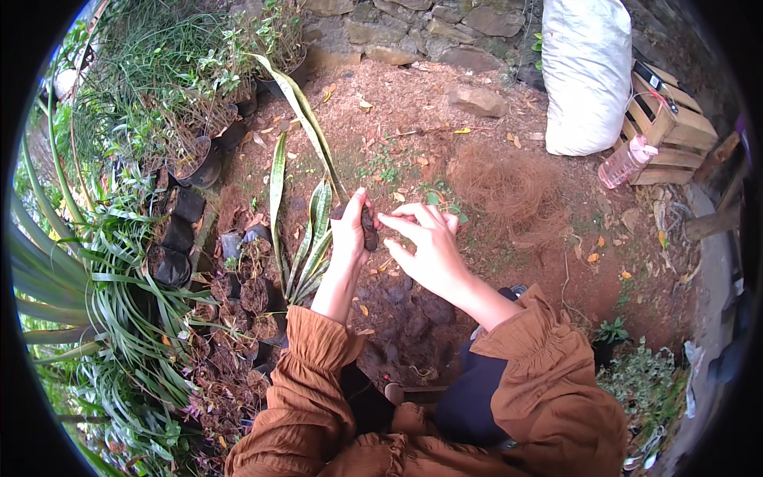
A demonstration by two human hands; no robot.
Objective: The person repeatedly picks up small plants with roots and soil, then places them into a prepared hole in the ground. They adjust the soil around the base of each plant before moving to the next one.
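Note:
My left hand (350, 229) grips a dark, soil-covered root clump (369, 231) at the base of a snake plant (307, 116), whose long variegated leaf reaches up and to the left. Just right of the clump is my right hand (423, 241), its fingers apart and bent, the fingertips close to the clump; whether they touch it I cannot tell. More upright snake plant leaves (317, 208) stand left of and behind my left hand. Below my hands lies a heap of dark, fibrous clumps (411, 322) on the ground between my legs.
Small black plant bags (179, 232) and potted plants (199, 161) line the left. Brown fibre (506, 185) lies on the soil ahead. A white sack (587, 77), a pink bottle (627, 161) and a wooden crate (676, 140) are at upper right, near a stone wall (411, 27).

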